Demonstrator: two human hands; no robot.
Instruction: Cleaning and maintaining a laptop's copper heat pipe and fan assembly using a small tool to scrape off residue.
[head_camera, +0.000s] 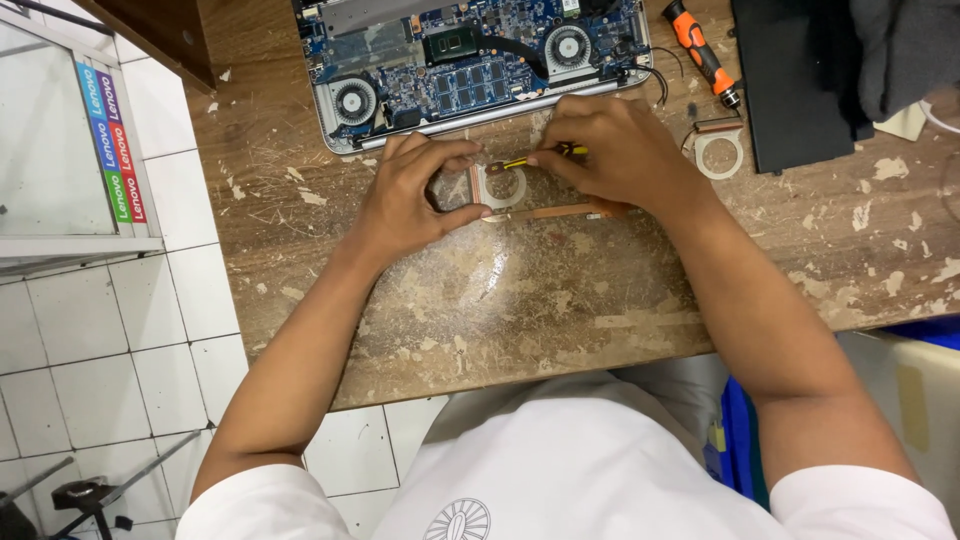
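White shirt lowest in view. Left hand pinches copper heat-sink bracket flat on worn wooden surface; right hand grips small yellow-black screwdriver, tip on bracket. Opened laptop just beyond; orange screwdriver right.

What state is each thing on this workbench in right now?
Laptop: back cover off, board and both fans exposed.
Heat pipe assembly: out of the laptop, flat on the bench.
Left hand: steadying the assembly.
Right hand: gripping a small screwdriver.
Orange screwdriver: lying unused.
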